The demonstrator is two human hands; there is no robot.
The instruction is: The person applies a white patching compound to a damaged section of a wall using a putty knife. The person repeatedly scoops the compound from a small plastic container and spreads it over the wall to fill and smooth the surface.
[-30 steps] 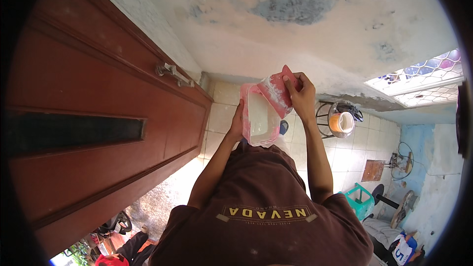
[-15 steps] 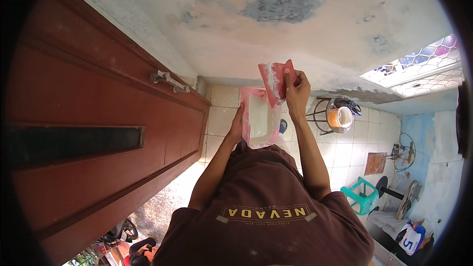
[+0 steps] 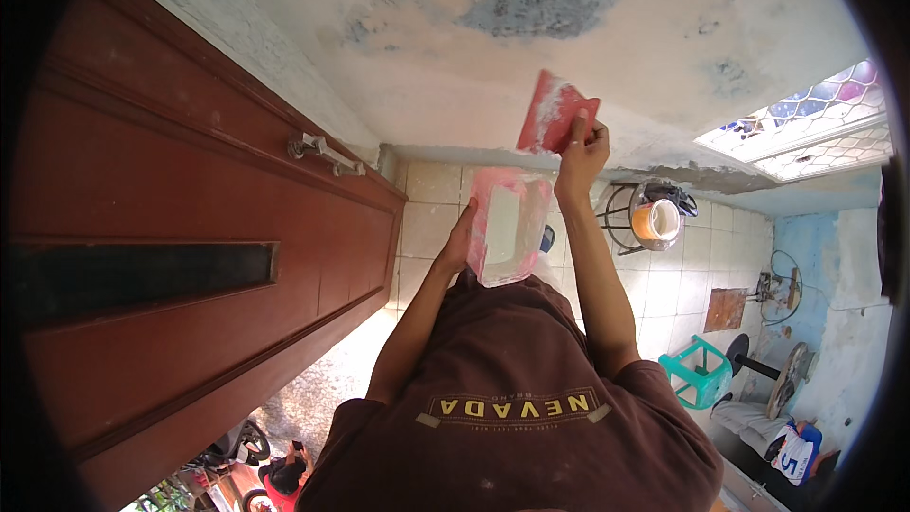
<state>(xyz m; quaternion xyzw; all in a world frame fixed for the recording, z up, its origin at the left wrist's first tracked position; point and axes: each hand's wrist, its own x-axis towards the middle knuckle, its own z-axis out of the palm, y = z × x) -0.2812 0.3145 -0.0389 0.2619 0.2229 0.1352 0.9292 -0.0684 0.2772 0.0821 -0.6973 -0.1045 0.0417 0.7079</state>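
My left hand (image 3: 460,239) grips the left side of a pink rectangular tub (image 3: 482,228) in front of my belly. Whitish paste coats the tub's bottom and smears its rim. In my right hand (image 3: 581,156) is a red flat putty spreader (image 3: 559,116), pinched at its right edge with the thumb on its face. White paste streaks the blade. The spreader is held up beyond the tub, apart from it, in front of the wall (image 3: 427,85). Grey-blue rough patches (image 3: 545,5) show in the wall's pale surface.
A brown door (image 3: 190,161) with a metal handle stands at my left. To the right, a round stool (image 3: 621,218) carries an orange-and-white bucket (image 3: 654,222). Farther right are a green plastic stool (image 3: 697,374) and a barbell-like object (image 3: 758,370). Another person (image 3: 282,482) is at the lower left.
My right hand has raised the spreader from the tub's right rim, up and slightly right toward the wall. The left hand and tub have barely moved.
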